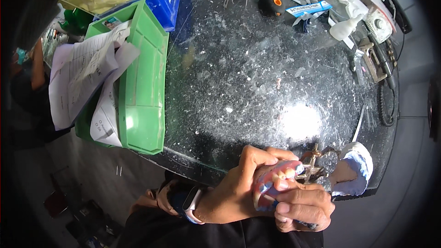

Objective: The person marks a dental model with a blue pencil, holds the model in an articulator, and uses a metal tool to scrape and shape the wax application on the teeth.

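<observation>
Steadying a pink-gummed denture (270, 177) at the front edge of the worktop (239, 87) seems the step in hand: the left hand (239, 181) cradles it, the right hand (305, 205) pinches its rim (any join to the articulator (314, 167) is unclear). Further adjustment calls for a light grip; open room lies ahead.

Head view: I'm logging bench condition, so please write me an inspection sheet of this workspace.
Surface: black tabletop, strewn with pale debris, reflecting a bright light.
Job's things: pink dental piece in hand; metal frame and white-and-blue cast to its right.
Clutter: green bin with papers, blue bin, white bottle.
Hands: left hand grips the dental piece; right hand has fingers against it.
Cables: coiled black cable at right.
Surroundings: grey tiles at right.
</observation>
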`<state>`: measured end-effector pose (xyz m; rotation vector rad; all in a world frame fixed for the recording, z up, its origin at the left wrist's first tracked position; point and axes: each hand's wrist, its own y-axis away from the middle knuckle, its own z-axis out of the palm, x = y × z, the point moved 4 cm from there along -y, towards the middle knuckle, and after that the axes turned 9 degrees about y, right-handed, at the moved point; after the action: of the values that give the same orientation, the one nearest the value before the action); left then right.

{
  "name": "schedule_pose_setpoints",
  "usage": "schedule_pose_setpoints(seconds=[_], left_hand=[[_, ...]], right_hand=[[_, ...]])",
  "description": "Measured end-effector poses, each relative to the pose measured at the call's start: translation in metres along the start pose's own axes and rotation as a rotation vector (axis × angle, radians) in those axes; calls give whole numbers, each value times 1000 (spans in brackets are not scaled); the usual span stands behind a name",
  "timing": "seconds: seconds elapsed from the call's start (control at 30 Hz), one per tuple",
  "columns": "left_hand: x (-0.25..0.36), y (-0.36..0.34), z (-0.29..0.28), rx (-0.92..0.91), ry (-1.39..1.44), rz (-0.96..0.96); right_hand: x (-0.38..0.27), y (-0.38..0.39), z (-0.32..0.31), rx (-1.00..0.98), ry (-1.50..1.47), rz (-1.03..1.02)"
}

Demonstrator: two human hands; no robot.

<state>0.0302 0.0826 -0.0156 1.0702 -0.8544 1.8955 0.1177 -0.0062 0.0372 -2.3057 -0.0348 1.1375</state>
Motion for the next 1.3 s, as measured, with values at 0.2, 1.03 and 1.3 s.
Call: schedule_pose_setpoints(seconds=[0.2,1.03,1.3], left_hand=[[0,1,0,21,-15,-23],[-4,2,-6,9,-44,16],[-3,0,-2,-12,4,-8]], right_hand=[[11,11,1,5,-8,-108],[14,19,5,29,-13,-59],[4,13,-1,2,91,-1]])
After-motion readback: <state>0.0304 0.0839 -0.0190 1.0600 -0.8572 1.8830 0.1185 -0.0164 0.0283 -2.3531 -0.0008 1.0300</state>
